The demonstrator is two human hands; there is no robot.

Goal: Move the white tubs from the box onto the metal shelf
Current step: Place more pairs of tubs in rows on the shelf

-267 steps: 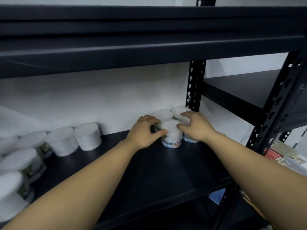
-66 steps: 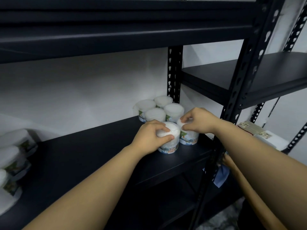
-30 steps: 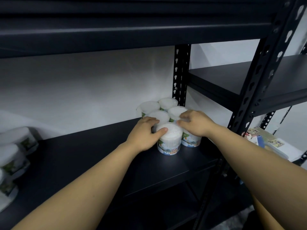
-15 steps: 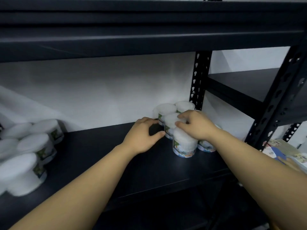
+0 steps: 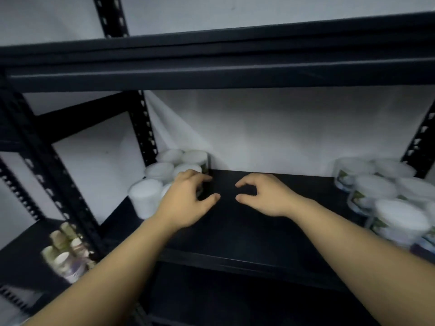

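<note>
Two clusters of white tubs stand on the black metal shelf: several at its left end and several with green labels at its right end. My left hand hovers at the right edge of the left cluster, fingers loosely bent over the nearest tub, holding nothing that I can see. My right hand hangs above the bare middle of the shelf, thumb and fingers curved in an empty C. The box is out of view.
The upper shelf beam runs low overhead. A perforated upright post stands behind the left cluster, another in front of it. Small bottles sit on a neighbouring shelf at the lower left. A white wall backs the shelf.
Both hands have let go of the tubs at the right end and moved left to the shelf's middle. The view has swung left, so the left cluster is now close to my left hand.
</note>
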